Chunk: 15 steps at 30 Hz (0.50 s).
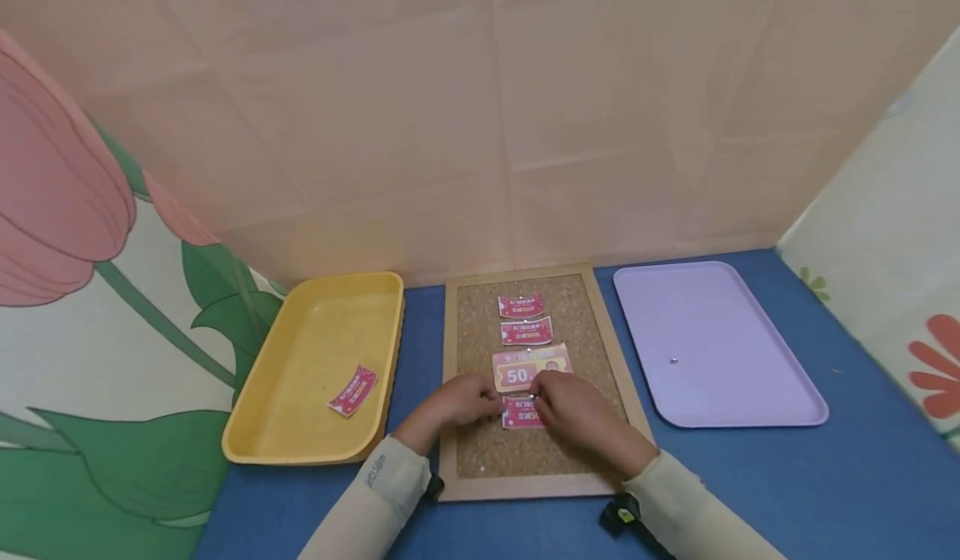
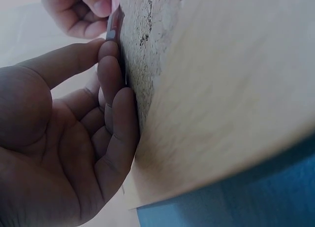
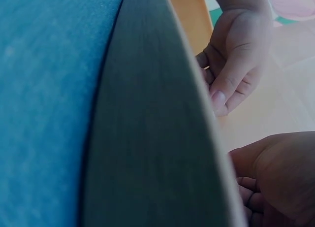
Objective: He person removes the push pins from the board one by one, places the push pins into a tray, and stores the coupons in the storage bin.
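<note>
A cork board [image 1: 543, 462] with a wooden frame lies before me, with several paper coupons in a column. My left hand [image 1: 467, 400] pinches the left edge of the lowest pink coupon [image 1: 517, 415]; in the left wrist view its thumb and index finger meet at the coupon's edge. My right hand [image 1: 581, 414] covers the coupon's right part, its fingertips together at the top middle around a small silver pin [image 1: 531, 396], mostly hidden. Just above is a larger coupon [image 1: 517, 374] marked 50, then two small pink coupons, the upper [image 1: 521, 307] and the lower [image 1: 527, 332].
On the left stands a yellow tray [image 1: 300, 377] with one loose pink coupon [image 1: 353, 391]. A lilac tray [image 1: 738, 352] on the right holds a small silver pin [image 1: 674, 361]. Blue cloth [image 1: 750, 485] covers the table, and a beige sheet [image 1: 480, 127] hangs behind.
</note>
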Tool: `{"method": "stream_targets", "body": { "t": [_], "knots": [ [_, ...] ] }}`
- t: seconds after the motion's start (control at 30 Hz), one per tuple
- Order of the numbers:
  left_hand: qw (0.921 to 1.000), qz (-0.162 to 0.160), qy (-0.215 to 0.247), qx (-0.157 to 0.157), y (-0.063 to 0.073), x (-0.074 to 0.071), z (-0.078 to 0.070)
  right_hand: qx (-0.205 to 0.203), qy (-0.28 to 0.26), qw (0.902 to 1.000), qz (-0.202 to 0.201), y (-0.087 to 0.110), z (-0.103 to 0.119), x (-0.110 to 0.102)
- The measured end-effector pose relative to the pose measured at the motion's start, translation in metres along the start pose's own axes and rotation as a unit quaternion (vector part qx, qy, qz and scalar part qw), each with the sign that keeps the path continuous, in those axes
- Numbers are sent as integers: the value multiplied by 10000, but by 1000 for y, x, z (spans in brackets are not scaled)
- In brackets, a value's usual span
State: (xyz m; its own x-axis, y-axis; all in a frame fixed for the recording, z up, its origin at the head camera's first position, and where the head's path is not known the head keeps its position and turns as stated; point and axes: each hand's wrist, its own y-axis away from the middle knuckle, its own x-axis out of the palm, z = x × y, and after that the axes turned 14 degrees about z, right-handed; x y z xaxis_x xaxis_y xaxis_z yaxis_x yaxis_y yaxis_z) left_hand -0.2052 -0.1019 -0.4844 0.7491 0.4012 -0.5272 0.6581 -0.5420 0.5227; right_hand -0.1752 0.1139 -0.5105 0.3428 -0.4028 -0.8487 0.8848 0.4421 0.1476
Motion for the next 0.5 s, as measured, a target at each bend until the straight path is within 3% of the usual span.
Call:
{"method": "stream_targets", "body": {
  "t": [0.5],
  "knots": [
    [9997, 186, 70, 161, 2, -4, 0, 13, 43, 9999, 90, 0, 0, 0]
  ]
}}
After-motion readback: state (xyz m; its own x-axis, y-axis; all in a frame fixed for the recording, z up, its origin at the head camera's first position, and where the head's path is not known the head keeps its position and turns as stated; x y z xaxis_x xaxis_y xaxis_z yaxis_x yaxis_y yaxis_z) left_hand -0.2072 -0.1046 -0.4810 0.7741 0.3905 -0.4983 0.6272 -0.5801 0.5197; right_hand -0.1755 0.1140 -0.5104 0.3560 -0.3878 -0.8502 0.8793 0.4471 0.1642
